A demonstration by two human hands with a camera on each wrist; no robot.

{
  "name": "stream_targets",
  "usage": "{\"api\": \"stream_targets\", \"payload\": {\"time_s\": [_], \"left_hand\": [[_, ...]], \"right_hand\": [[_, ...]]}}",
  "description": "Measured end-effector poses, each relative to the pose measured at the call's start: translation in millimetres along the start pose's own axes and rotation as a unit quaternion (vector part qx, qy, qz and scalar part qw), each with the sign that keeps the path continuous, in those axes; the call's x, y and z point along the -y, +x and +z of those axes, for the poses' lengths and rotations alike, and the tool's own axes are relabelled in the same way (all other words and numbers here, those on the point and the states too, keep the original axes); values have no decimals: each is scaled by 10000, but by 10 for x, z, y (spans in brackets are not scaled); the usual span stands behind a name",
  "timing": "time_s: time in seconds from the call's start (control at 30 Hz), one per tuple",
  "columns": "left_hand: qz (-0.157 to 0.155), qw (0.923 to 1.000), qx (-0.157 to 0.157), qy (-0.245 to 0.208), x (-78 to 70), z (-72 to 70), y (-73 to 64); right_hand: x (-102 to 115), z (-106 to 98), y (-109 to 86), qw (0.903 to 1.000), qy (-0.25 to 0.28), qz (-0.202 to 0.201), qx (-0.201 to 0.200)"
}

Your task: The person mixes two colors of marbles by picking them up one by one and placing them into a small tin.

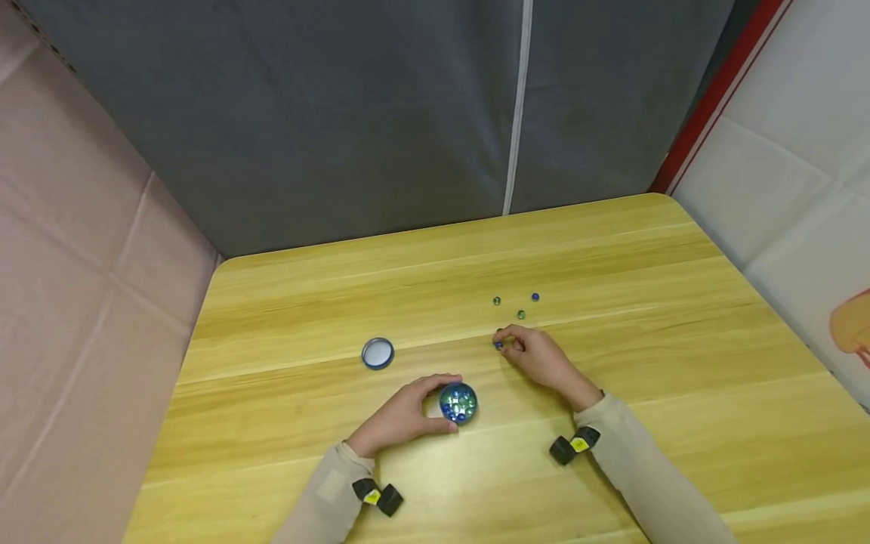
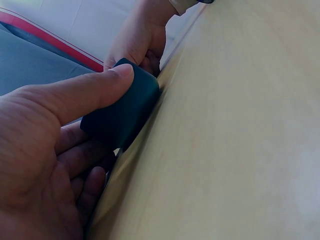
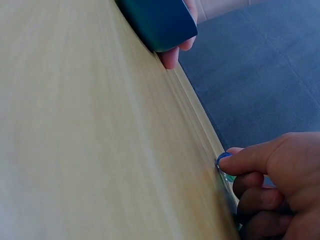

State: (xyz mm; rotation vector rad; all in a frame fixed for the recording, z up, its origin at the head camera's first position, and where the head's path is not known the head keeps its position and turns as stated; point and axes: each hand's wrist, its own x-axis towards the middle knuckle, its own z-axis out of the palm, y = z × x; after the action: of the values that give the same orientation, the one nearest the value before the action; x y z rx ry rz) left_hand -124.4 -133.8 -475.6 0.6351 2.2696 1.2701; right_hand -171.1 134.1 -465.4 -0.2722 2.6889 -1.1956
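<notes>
My left hand point(image 1: 402, 415) holds a small round blue-green tin point(image 2: 122, 110) on the table, thumb on the near side and fingers on the far side. Blue and green glass marbles point(image 1: 458, 402) fill it, seen through its open top. To the right and a little farther off, my right hand point(image 1: 541, 360) pinches a blue marble point(image 3: 223, 159) between thumb and index finger, low at the tabletop. The other fingers of that hand are curled in. Past it lie two green marbles point(image 1: 521, 314) and a blue marble point(image 1: 535, 297).
A round lid point(image 1: 377, 353) with a blue rim and pale inside lies on the table point(image 1: 285, 423), left of the tin. Grey cloth point(image 1: 353, 121) hangs behind the table's far edge. Pale panels flank both sides.
</notes>
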Motion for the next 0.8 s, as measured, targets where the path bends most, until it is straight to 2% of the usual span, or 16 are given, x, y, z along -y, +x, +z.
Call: {"api": "stream_targets", "payload": {"time_s": [0.33,0.6,0.8], "left_hand": [[-19,10000,25,78,12,-1,3],[-51,10000,21,43,9,-10,0],[-69,10000,7,53,16,-9,5]], "right_hand": [[-5,3,-8,10000,-52,-31,26],[2,19,3,9993,335,-19,181],[96,13,-20,9979,543,-79,330]]}}
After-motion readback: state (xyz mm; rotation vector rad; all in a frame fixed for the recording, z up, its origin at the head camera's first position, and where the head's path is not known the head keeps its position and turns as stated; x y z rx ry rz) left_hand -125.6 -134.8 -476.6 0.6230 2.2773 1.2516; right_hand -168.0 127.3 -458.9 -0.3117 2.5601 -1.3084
